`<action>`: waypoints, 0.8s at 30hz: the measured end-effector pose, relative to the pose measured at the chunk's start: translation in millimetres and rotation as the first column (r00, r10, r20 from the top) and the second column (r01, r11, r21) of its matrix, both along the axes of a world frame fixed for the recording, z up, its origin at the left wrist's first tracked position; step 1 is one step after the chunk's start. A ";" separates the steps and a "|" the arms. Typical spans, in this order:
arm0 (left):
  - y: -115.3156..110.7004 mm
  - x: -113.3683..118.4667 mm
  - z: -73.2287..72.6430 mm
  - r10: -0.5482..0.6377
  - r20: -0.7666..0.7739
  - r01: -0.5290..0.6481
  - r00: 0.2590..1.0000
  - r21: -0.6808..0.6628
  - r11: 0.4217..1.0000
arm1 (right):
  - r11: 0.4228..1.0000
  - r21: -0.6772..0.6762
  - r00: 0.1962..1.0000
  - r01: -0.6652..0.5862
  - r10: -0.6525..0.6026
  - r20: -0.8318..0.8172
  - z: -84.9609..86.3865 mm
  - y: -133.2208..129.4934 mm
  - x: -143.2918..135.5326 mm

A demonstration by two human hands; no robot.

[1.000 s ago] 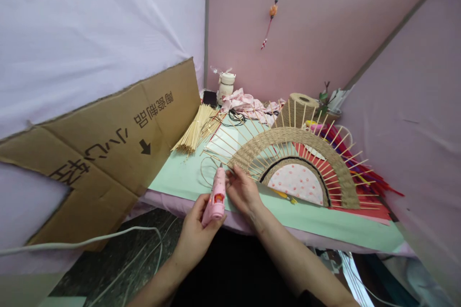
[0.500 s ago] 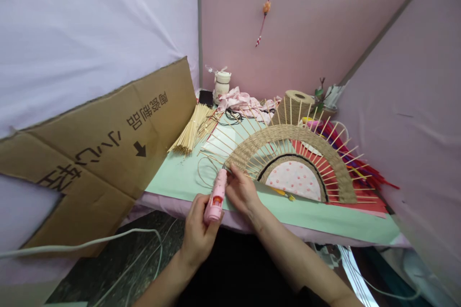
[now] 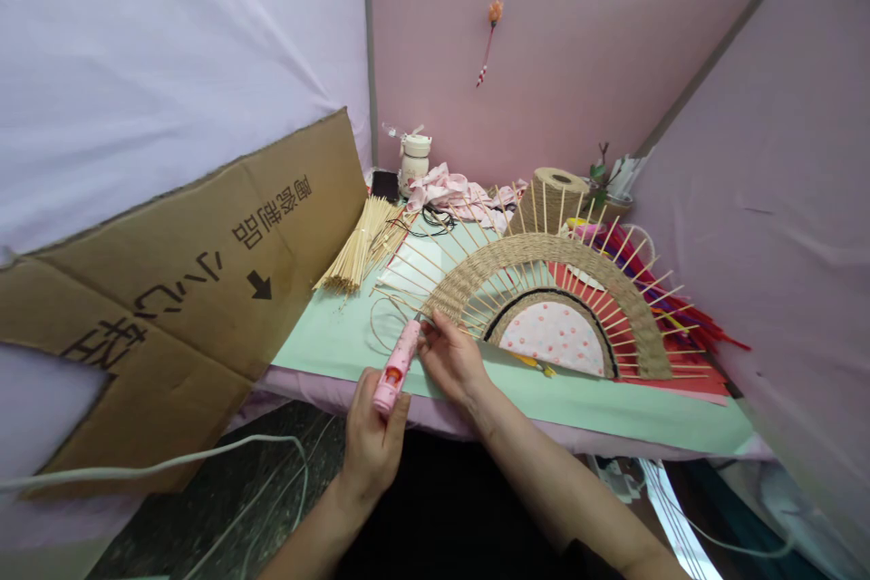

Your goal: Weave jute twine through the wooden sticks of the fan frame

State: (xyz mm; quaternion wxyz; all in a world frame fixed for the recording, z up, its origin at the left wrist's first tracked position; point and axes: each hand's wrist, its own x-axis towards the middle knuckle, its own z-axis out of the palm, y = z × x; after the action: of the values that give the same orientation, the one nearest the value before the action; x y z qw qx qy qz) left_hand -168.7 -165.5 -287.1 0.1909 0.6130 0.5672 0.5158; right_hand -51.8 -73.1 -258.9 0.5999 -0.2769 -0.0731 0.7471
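Observation:
My left hand (image 3: 372,435) is wrapped round a pink glue gun (image 3: 397,368), whose tip points up at the left end of a woven band. That band (image 3: 489,259) belongs to a half-round fan of thin sticks lying on the green sheet. At the band's left lower end, my right hand (image 3: 451,353) pinches the edge, its fingertips close to the gun's tip. A pink dotted half circle (image 3: 554,338) with a dark rim forms the fan's centre. A thin cord loop (image 3: 381,326) lies left of the band's end.
Left stands a cardboard sheet (image 3: 204,290). Behind are a bundle of sticks (image 3: 353,245), a white bottle (image 3: 414,165), pink cloth (image 3: 452,192) and a twine roll (image 3: 557,190). Coloured strips (image 3: 700,323) lie right. A white cable (image 3: 169,467) crosses low left.
The glue gun in my left hand has shifted slightly left and its angle leans more. My right hand stays at the band's end. The whole view has shifted a little.

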 end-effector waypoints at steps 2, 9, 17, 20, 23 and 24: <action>-0.5 0.0 0.1 -0.005 0.000 0.005 1.000 -0.020 1.000 | 1.000 -0.002 1.000 -0.002 0.002 0.001 0.9 -0.4 -0.1; -0.2 -0.1 -3.3 0.002 0.007 -0.002 1.000 -0.021 1.000 | 1.000 -0.005 1.000 -0.001 0.001 0.011 1.1 -0.5 -0.4; 2.0 1.9 -2.2 0.010 -0.012 -0.010 1.000 -0.018 1.000 | 1.000 0.013 1.000 -0.003 0.003 -0.005 -1.4 0.4 -0.1; 1.7 1.9 -2.3 0.024 -0.022 -0.024 0.999 -0.013 1.000 | 1.000 0.007 1.000 -0.006 0.006 0.000 -1.3 0.4 -0.2; 1.4 1.4 -2.9 0.018 -0.021 -0.018 1.000 -0.020 1.000 | 1.000 0.008 1.000 -0.004 0.004 0.005 -1.2 0.2 -0.4; 1.4 1.3 -3.1 0.016 -0.019 -0.016 1.000 -0.020 1.000 | 1.000 0.010 1.000 -0.005 0.005 0.004 -1.2 0.2 -0.4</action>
State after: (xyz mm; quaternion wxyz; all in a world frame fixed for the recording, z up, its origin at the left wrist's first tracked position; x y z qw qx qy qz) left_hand -167.4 -164.0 -290.2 0.1879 0.6112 0.5790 0.5058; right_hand -52.2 -73.0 -260.2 0.5993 -0.2751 -0.0786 0.7477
